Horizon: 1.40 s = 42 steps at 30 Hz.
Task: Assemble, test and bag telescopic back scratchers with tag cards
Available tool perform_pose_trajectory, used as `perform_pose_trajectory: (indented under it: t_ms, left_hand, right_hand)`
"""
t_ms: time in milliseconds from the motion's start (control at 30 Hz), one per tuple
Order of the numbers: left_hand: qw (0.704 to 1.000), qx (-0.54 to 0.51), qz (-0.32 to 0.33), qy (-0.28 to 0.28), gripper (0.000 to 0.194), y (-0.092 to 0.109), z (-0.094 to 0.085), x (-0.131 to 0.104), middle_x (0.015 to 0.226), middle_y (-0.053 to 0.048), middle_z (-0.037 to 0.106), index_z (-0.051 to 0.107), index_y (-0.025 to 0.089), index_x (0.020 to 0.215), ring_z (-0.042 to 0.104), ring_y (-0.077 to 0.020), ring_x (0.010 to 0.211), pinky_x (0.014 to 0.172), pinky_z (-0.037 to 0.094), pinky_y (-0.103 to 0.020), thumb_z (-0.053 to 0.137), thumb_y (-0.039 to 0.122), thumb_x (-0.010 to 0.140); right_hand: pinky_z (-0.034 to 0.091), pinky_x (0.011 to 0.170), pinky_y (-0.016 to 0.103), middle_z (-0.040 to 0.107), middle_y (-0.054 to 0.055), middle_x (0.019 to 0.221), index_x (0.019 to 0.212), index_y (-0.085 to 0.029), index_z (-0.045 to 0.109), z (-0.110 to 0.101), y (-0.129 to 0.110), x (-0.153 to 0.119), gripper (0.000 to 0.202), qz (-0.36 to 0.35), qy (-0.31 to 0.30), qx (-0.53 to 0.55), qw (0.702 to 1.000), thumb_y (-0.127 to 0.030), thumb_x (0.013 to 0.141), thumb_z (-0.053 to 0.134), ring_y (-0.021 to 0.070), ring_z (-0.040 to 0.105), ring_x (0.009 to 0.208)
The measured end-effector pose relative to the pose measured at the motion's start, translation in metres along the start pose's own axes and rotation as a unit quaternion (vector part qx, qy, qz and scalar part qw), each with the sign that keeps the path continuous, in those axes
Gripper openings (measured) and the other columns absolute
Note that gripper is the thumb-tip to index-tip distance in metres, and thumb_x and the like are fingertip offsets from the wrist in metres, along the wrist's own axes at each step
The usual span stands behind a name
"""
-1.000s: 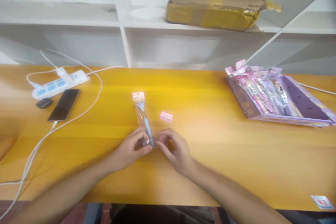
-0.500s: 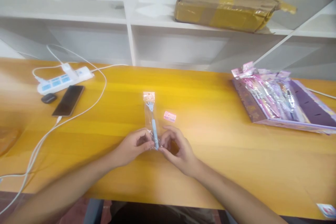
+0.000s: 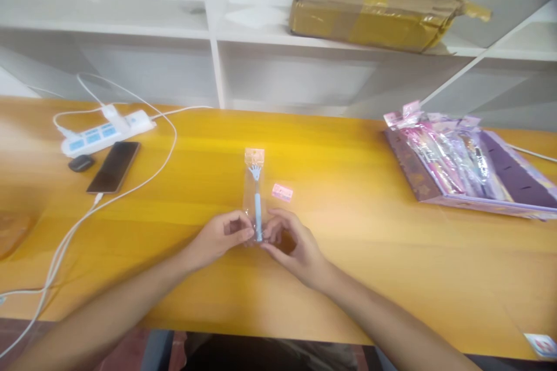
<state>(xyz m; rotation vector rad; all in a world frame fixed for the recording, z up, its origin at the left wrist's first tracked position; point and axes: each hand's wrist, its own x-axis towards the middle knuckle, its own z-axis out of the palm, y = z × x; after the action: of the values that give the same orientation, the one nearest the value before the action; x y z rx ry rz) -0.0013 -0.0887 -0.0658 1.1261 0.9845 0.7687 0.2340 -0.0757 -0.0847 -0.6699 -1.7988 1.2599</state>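
Observation:
A light-blue back scratcher [image 3: 257, 208] with a small hand-shaped head lies inside a clear plastic bag [image 3: 248, 191] with a pink printed header. Its head points away from me. My left hand [image 3: 226, 237] pinches the bag's near left corner between thumb and fingers. On the other side, my right hand [image 3: 293, 249] closes thumb and fingertips on the near right corner, beside the handle's end. A small pink printed card [image 3: 282, 192] rests on the table just beyond my right hand.
At right stands a purple display box [image 3: 513, 171] with several bagged items [image 3: 452, 156]. To the left are a power strip [image 3: 104, 134], a phone [image 3: 114, 167], a dark earbud-like case [image 3: 81, 163] and white cables [image 3: 65, 243]. A taped carton [image 3: 374, 14] sits on the shelf.
The bagged back scratcher has turned slightly, its head shifting right, and now lies straighter. Both hands have moved only a little at the near corners.

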Motion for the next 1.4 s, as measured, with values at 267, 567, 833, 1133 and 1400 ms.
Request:
perform_pose_trajectory:
  t_ms: [267, 567, 833, 1133, 1400]
  left_hand:
    - [0.995, 0.088, 0.041, 0.004, 0.027, -0.007, 0.002, -0.004, 0.094, -0.004, 0.067, 0.065, 0.017, 0.086, 0.062, -0.0163, 0.087, 0.082, 0.048, -0.029, 0.081, 0.038, 0.088]
    - [0.999, 0.038, 0.008, 0.008, 0.036, -0.004, 0.004, -0.001, 0.086, -0.003, 0.069, 0.059, 0.017, 0.077, 0.067, -0.0175, 0.085, 0.084, 0.049, -0.031, 0.071, 0.046, 0.096]
    - [0.999, 0.022, -0.027, 0.007, 0.036, -0.004, 0.003, 0.000, 0.083, -0.004, 0.073, 0.066, 0.016, 0.082, 0.067, -0.0160, 0.079, 0.079, 0.051, -0.030, 0.078, 0.049, 0.090]
    - [0.999, 0.002, -0.041, 0.004, 0.035, -0.006, 0.002, -0.002, 0.084, -0.004, 0.076, 0.056, 0.018, 0.094, 0.072, -0.0154, 0.077, 0.074, 0.055, -0.029, 0.076, 0.047, 0.093]
    - [0.998, -0.024, -0.043, 0.027, 0.048, -0.011, 0.006, -0.001, 0.085, 0.000, 0.074, 0.033, 0.025, 0.093, 0.077, -0.0199, 0.074, 0.066, 0.057, -0.030, 0.076, 0.046, 0.093]
  right_hand:
    - [0.055, 0.081, 0.029, 0.065, -0.001, 0.094, 0.146, -0.031, 0.046, 0.000, -0.002, 0.000, 0.048, 0.011, 0.016, 0.007, 1.000, -0.021, 0.103, 0.065, 0.0125, 0.064, 0.085]
    - [0.054, 0.073, 0.027, 0.057, -0.002, 0.090, 0.133, -0.027, 0.051, 0.005, 0.002, 0.003, 0.037, 0.123, 0.059, 0.092, 0.986, -0.034, 0.101, 0.067, 0.0118, 0.060, 0.079]
    - [0.061, 0.054, 0.023, 0.049, 0.001, 0.106, 0.128, -0.028, 0.048, 0.004, 0.005, 0.005, 0.048, 0.219, 0.034, 0.202, 0.954, -0.045, 0.093, 0.076, 0.0126, 0.064, 0.084]
    - [0.063, 0.056, 0.022, 0.063, 0.000, 0.087, 0.104, -0.020, 0.052, -0.001, 0.008, 0.007, 0.040, 0.251, -0.018, 0.259, 0.933, -0.049, 0.093, 0.078, 0.0114, 0.066, 0.076]
    - [0.063, 0.056, 0.023, 0.063, -0.002, 0.087, 0.099, -0.020, 0.050, 0.001, 0.009, 0.007, 0.041, 0.260, -0.010, 0.261, 0.929, -0.048, 0.091, 0.079, 0.0102, 0.068, 0.070]
